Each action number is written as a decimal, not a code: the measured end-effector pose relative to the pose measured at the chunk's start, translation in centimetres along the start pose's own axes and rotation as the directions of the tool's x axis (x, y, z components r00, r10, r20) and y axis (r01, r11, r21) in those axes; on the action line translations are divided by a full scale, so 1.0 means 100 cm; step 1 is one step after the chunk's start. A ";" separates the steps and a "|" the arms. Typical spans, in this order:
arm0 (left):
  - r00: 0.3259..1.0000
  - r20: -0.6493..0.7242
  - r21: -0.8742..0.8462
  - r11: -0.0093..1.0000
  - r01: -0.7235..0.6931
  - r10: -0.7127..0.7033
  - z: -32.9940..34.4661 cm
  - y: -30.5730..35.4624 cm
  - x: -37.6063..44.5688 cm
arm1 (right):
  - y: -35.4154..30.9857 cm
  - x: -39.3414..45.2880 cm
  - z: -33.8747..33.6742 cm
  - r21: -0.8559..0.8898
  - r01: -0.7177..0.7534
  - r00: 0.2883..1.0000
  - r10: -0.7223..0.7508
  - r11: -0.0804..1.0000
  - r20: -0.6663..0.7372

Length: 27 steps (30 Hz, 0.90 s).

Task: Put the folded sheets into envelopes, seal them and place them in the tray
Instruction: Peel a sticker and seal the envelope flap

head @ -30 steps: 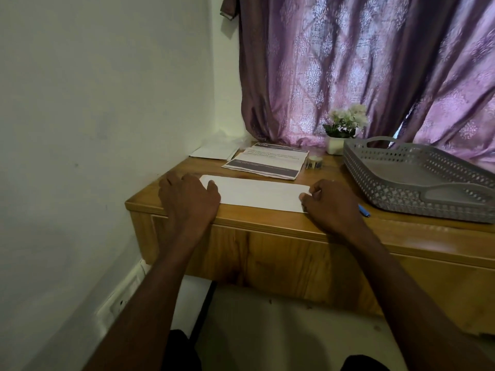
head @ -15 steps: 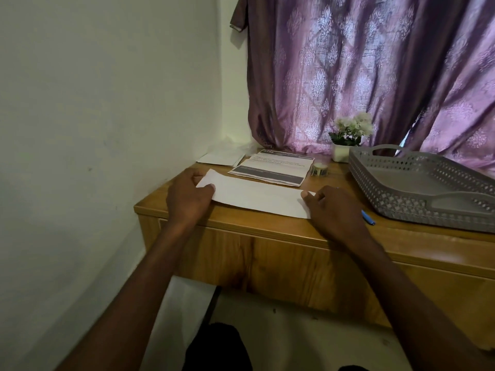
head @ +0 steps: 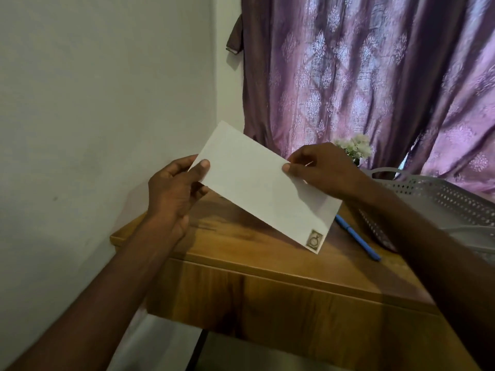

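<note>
- We see a white envelope [head: 257,183] held up in the air above the wooden desk [head: 241,245], tilted so its long edge runs from 10 o'clock down to 4 o'clock.
- The left hand [head: 174,194] pinches the envelope's upper-left end, thumb on the near face and fingers curled behind it.
- The right hand [head: 321,170] pinches the top edge at about 2 o'clock from the envelope's middle, thumb tip on the near face.
- Most of the envelope hangs between and below the two grips; its lower-right corner, bearing a small stamp [head: 314,241], extends toward 5 o'clock past the right hand.
- A blue pen [head: 357,236] lies on the desk just beside that corner.
- The grey perforated tray [head: 450,196] sits at 3 o'clock, behind the right forearm.
- A purple curtain [head: 375,76] hangs at 12 o'clock, with small white flowers [head: 356,145] beneath it.
</note>
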<state>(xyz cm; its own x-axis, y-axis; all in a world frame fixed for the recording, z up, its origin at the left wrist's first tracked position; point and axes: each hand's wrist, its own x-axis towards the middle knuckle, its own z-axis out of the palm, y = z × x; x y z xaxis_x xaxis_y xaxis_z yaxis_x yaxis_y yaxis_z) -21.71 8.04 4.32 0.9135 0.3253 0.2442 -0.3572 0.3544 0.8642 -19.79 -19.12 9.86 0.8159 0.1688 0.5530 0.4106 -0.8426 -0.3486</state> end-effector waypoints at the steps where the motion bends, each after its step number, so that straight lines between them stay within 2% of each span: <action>1: 1.000 0.003 -0.021 1.000 -0.003 0.003 0.006 0.003 0.004 | 0.002 0.006 -0.005 0.040 0.009 1.000 -0.010 0.999 0.007; 5: 0.999 0.050 -0.153 0.988 0.021 -0.014 0.035 0.015 0.024 | 0.012 0.017 -0.031 0.199 0.033 0.996 -0.015 0.979 -0.092; 9: 0.989 0.145 -0.251 0.967 0.033 0.004 0.088 0.029 0.046 | 0.031 0.030 -0.067 0.231 0.025 0.963 0.039 0.973 -0.268; 13: 0.969 0.245 -0.347 0.937 0.049 0.040 0.161 0.037 0.062 | 0.063 0.032 -0.105 0.301 -0.018 0.903 0.145 0.953 -0.404; 15: 0.958 0.287 -0.362 0.928 0.086 0.023 0.200 0.035 0.068 | 0.080 0.025 -0.121 0.373 -0.062 0.878 0.229 0.926 -0.420; 20: 0.925 0.366 -0.261 0.943 0.206 -0.101 0.290 -0.004 0.075 | 0.129 -0.008 -0.143 0.520 -0.264 0.797 0.487 0.812 -0.357; 23: 0.929 0.319 -0.161 0.955 0.248 -0.188 0.321 -0.039 0.070 | 0.156 -0.028 -0.140 0.592 -0.430 0.733 0.646 0.682 -0.213; 27: 0.942 0.262 0.095 0.977 0.191 -0.210 0.355 -0.088 0.060 | 0.185 -0.055 -0.137 0.513 -0.657 0.628 0.777 0.552 -0.031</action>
<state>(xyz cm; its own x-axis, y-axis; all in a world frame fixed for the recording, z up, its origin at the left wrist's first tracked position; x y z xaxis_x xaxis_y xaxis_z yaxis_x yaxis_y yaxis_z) -6.18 -24.23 13.79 0.9865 0.0024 0.1639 -0.1558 0.3248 0.9329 -22.23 -42.66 10.75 0.8190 -0.5650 0.1002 -0.1009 -0.3137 -0.9441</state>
